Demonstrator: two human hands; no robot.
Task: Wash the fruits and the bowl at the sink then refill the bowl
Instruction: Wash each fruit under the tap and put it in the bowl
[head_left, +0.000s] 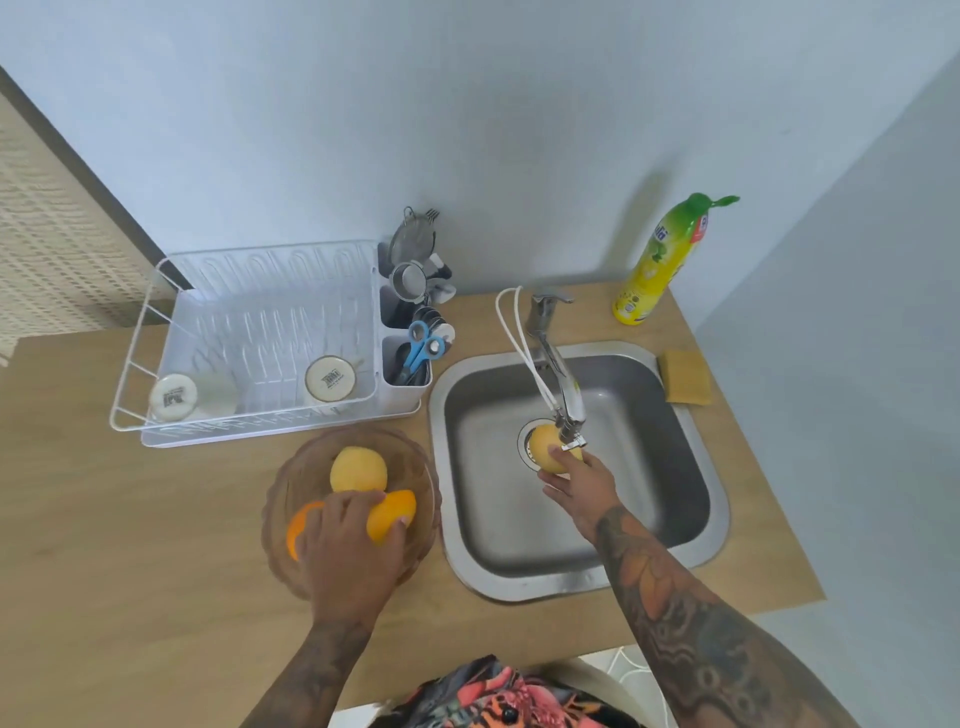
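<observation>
A clear glass bowl stands on the wooden counter, left of the steel sink. Inside it lie a pale yellow fruit and two orange fruits; my left hand reaches into the bowl and closes on the right orange, while the other orange peeks out at its left. My right hand holds a yellow fruit over the drain, just under the spout of the tap. No running water is visible.
A white dish rack with two upturned cups and a cutlery holder sits behind the bowl. A yellow-green soap bottle and a yellow sponge stand at the sink's far right. The counter ends close to the right.
</observation>
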